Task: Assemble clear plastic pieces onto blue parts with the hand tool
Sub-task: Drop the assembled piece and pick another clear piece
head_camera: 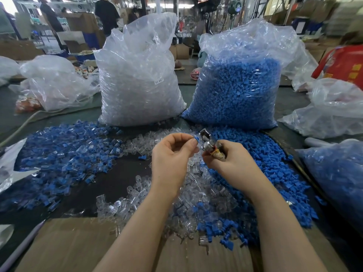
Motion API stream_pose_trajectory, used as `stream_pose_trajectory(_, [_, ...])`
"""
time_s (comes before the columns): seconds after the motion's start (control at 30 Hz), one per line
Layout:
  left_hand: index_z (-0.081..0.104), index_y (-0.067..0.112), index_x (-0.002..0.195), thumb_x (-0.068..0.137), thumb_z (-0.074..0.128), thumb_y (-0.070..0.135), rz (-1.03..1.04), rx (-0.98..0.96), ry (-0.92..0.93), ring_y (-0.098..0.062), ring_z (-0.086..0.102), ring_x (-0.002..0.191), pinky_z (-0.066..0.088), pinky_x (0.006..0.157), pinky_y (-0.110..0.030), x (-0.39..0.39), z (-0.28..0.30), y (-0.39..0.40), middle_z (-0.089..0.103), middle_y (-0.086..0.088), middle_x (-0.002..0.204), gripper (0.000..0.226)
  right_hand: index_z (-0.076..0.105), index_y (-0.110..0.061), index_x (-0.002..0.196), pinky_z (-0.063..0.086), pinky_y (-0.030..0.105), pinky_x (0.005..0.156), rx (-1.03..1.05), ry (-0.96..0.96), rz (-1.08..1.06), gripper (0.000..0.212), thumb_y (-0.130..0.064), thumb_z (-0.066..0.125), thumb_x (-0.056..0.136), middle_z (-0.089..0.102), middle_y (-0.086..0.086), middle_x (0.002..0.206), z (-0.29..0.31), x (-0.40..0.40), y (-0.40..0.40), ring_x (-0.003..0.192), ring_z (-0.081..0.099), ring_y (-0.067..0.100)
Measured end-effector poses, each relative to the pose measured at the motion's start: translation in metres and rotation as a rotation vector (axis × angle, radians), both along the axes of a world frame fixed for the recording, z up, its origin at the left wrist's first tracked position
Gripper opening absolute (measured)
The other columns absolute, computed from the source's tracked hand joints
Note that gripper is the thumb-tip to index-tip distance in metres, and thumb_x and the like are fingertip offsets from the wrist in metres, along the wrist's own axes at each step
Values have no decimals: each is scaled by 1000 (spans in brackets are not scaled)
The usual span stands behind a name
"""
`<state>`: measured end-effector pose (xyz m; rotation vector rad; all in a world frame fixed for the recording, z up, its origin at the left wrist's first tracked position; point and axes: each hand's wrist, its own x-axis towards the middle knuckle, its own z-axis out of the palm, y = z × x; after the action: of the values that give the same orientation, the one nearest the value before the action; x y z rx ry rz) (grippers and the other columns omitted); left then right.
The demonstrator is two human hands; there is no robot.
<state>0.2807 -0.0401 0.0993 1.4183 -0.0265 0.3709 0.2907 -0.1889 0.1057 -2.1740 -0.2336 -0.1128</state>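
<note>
Pinching a blue part in my left hand, I clench the hand tool in my right hand; seating it in the tool's head comes next, I judge, needing careful alignment above the loose clear pieces.

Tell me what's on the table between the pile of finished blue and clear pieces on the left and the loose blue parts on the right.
In the head view, a heap of clear plastic pieces lies between the assembled pile and the loose blue parts, with some bare dark table beside it.
</note>
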Motion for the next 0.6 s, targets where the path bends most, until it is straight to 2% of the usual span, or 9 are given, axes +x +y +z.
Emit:
stream_pose_trajectory(0.17, [68, 12, 85, 87, 68, -1, -38, -12, -49, -5, 69, 68, 54, 68, -16, -1, -1, 0, 73, 6, 72, 13, 59, -5, 83, 40, 43, 60, 2, -19, 36, 19, -23, 67, 86, 60, 13, 71, 1, -2, 3, 60, 46, 20])
stream_pose_trajectory(0.33, [68, 10, 86, 87, 67, -3, -73, 10, -70, -5, 69, 69, 54, 68, -17, -1, -1, 2, 73, 5, 73, 13, 60, -4, 87, 49, 51, 68, -11, -44, 41, 18, -21, 65, 87, 63, 17, 76, 1, -3, 4, 74, 58, 37])
stream_pose_trajectory(0.5, [68, 10, 87, 87, 67, -3, -82, 12, -79, -5, 68, 69, 53, 68, -17, -1, -1, 3, 72, 6, 73, 13, 63, -12, 85, 47, 48, 61, -46, -72, 37, 3, -15, 62, 86, 63, 12, 72, -1, -3, 4, 68, 55, 33])
stream_pose_trajectory(0.6, [68, 10, 86, 88, 66, -3, -80, 15, -82, -4, 67, 69, 53, 68, -17, -2, 0, 1, 72, 7, 73, 14, 63, -12, 85, 48, 49, 63, -58, -80, 28, 3, -14, 61, 85, 64, 11, 73, -1, -2, 4, 69, 56, 33])
